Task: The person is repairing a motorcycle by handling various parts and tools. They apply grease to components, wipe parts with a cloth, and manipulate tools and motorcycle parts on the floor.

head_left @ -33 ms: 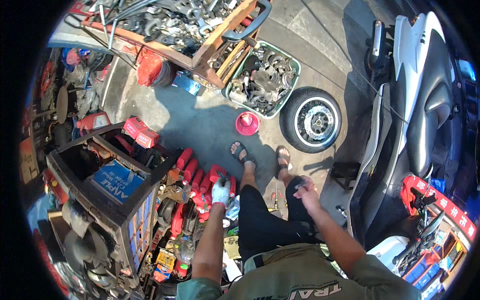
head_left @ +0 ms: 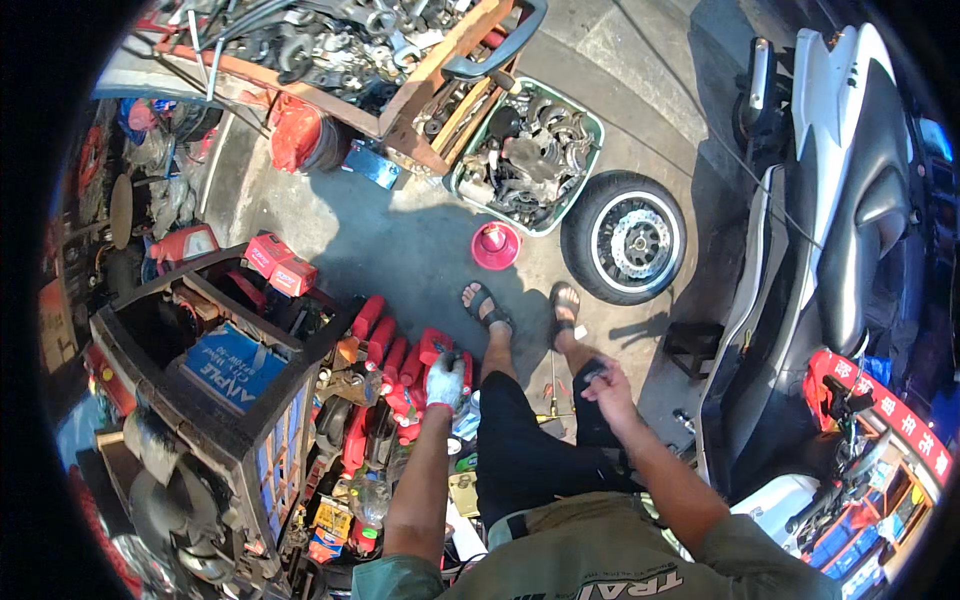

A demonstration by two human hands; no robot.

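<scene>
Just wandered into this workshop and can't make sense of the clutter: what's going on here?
A person sits on the concrete floor beside a scooter. The gloved left hand reaches into a pile of red tools and parts and seems to grip something small and dark. The bare right hand rests by the knee, pinching a small item too tiny to identify. A loose wheel and a crate of metal parts lie ahead.
</scene>
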